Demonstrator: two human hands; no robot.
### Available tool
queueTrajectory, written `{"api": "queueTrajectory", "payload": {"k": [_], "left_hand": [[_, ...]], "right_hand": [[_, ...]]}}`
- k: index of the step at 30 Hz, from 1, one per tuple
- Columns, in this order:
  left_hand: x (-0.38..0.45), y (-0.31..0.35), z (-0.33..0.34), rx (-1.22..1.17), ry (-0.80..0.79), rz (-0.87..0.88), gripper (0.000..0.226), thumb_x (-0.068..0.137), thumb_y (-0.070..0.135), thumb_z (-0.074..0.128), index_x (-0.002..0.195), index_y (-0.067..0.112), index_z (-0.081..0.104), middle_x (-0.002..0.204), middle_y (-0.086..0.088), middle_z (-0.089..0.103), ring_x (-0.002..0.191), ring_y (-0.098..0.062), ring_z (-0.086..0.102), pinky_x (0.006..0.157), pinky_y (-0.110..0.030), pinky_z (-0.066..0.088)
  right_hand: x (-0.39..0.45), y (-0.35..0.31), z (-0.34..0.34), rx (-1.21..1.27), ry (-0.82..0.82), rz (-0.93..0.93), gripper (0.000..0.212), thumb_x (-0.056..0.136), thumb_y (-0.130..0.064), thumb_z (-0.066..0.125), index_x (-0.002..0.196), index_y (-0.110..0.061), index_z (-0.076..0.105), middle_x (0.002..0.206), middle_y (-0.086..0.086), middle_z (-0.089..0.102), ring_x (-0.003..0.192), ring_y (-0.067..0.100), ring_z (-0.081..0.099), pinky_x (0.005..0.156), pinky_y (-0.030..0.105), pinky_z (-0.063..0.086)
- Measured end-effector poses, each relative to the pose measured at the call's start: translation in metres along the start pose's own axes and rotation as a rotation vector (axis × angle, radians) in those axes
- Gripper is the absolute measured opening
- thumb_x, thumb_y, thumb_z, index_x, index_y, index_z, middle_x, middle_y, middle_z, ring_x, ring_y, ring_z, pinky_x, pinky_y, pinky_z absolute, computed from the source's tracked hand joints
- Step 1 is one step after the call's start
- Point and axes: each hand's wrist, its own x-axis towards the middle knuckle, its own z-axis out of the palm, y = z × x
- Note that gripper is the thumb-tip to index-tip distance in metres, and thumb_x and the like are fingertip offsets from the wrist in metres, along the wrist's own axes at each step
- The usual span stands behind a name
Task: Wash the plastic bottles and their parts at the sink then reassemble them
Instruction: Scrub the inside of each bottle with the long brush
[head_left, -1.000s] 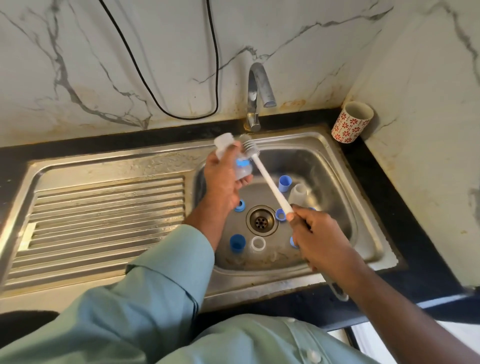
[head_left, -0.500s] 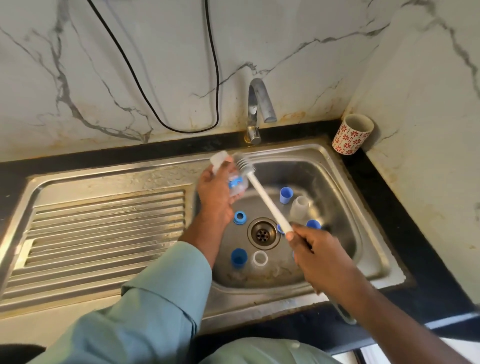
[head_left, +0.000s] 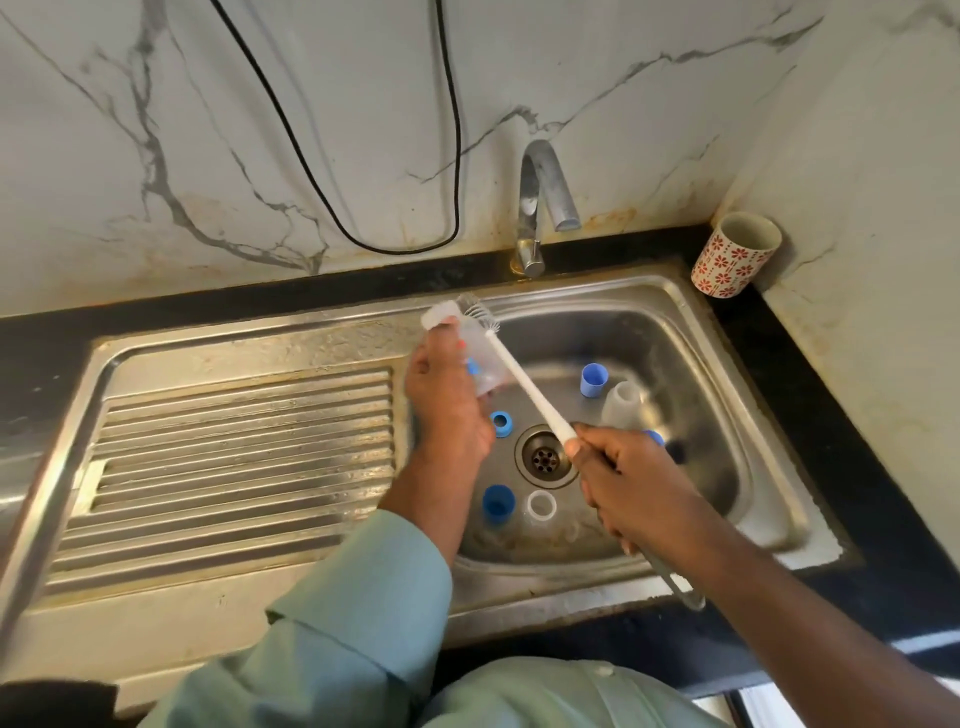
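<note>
Clear plastic bottle (head_left: 480, 358) held up over the left edge of the sink (head_left: 769, 415), gripped in the left hand (head_left: 447, 400), fingers wrapped round it so most of the body is hidden; hard to tell which end is which, just a whitish end poking out top left and a bit of blue showing by the fingers. Brush (head_left: 524, 379) with a white handle crossing right beside it, bristle head up at the bottle's top, blurry, can't tell if actually touching. Right hand (head_left: 628, 488) closed round the lower handle, far end of the brush sticking out under the wrist. Down in the basin: blue cap (head_left: 593, 380) standing near the back, second clear bottle (head_left: 622, 405) just beside it, half smeared by blur, blue ring (head_left: 501, 423) left of the drain (head_left: 545, 457), another blue cap (head_left: 498, 501) and a white ring (head_left: 541, 505) in front of it. Something blue tucked behind the right hand, mostly covered. Tap (head_left: 540, 208) above, flowered cup (head_left: 735, 254) in the corner, black cable (head_left: 452, 156) on the wall.
</note>
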Motion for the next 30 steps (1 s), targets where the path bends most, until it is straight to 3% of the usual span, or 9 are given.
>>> {"api": "queueTrajectory", "payload": {"k": [4,7,11,14,17,20,24,28,30], "left_hand": [[0.008,0.012,-0.006,0.028,0.011,0.001,0.031,0.086,0.041,0.074,0.102,0.016,0.064,0.112,-0.012,0.062,0.1,-0.032,0.064,0.063,-0.042,0.062],[-0.009,0.005,0.0,0.161,-0.095,0.0,0.024,0.082,0.037,0.077,0.095,0.024,0.062,0.107,-0.009,0.063,0.098,-0.03,0.066,0.067,-0.044,0.063],[0.01,0.013,-0.008,-0.014,-0.051,-0.074,0.028,0.08,0.035,0.08,0.097,0.026,0.059,0.11,-0.008,0.058,0.098,-0.032,0.062,0.072,-0.051,0.062],[0.001,-0.003,0.0,0.229,-0.176,-0.107,0.028,0.083,0.039,0.077,0.101,0.026,0.061,0.114,-0.009,0.059,0.103,-0.03,0.062,0.08,-0.052,0.06],[0.01,0.004,0.011,0.37,0.002,-0.021,0.02,0.091,0.038,0.066,0.094,0.021,0.056,0.106,-0.008,0.063,0.094,-0.024,0.063,0.084,-0.044,0.059],[0.011,0.003,0.01,0.195,-0.092,-0.166,0.046,0.087,0.053,0.065,0.118,0.02,0.058,0.114,-0.007,0.06,0.102,-0.026,0.063,0.087,-0.046,0.058],[-0.006,-0.012,0.019,0.301,-0.195,-0.127,0.061,0.075,0.058,0.076,0.121,0.024,0.054,0.119,-0.012,0.058,0.103,-0.028,0.061,0.08,-0.048,0.06],[0.013,0.001,0.018,0.049,-0.086,-0.195,0.045,0.083,0.047,0.074,0.109,0.015,0.056,0.114,-0.016,0.06,0.099,-0.028,0.062,0.082,-0.044,0.059],[0.006,-0.015,0.02,0.168,-0.16,-0.213,0.046,0.081,0.048,0.073,0.109,0.017,0.057,0.113,-0.014,0.06,0.103,-0.03,0.061,0.09,-0.048,0.056]], "right_hand": [[-0.009,0.011,0.003,0.058,-0.028,0.043,0.018,0.101,-0.033,0.047,0.097,-0.028,0.064,0.064,0.002,0.052,0.043,0.007,0.041,0.043,0.023,0.04],[-0.002,0.011,0.0,0.167,-0.022,0.106,0.017,0.101,-0.032,0.047,0.102,-0.028,0.064,0.064,0.003,0.052,0.043,0.01,0.042,0.041,0.025,0.039],[-0.015,0.016,-0.005,0.165,-0.075,0.081,0.019,0.101,-0.032,0.048,0.096,-0.026,0.065,0.062,0.002,0.051,0.042,0.01,0.041,0.039,0.024,0.038],[-0.008,0.017,-0.007,0.186,-0.006,0.128,0.02,0.102,-0.032,0.047,0.102,-0.023,0.065,0.064,0.003,0.051,0.044,0.011,0.042,0.041,0.025,0.039],[-0.014,0.018,-0.003,0.15,-0.029,0.087,0.02,0.102,-0.033,0.047,0.095,-0.026,0.064,0.063,0.002,0.051,0.044,0.011,0.042,0.041,0.026,0.04],[-0.021,0.018,-0.005,0.178,-0.019,0.086,0.02,0.101,-0.032,0.046,0.093,-0.026,0.063,0.064,0.002,0.052,0.043,0.009,0.041,0.04,0.025,0.039],[-0.015,0.013,-0.019,0.219,0.03,0.146,0.019,0.101,-0.034,0.045,0.098,-0.026,0.062,0.067,0.004,0.052,0.043,0.009,0.04,0.039,0.023,0.038],[-0.031,0.018,-0.015,0.208,-0.023,0.101,0.021,0.101,-0.034,0.045,0.099,-0.023,0.063,0.063,0.002,0.05,0.043,0.01,0.039,0.039,0.023,0.038],[-0.019,0.017,-0.011,0.236,0.038,0.113,0.022,0.102,-0.034,0.045,0.101,-0.022,0.063,0.063,0.003,0.05,0.042,0.009,0.039,0.039,0.025,0.037]]}}
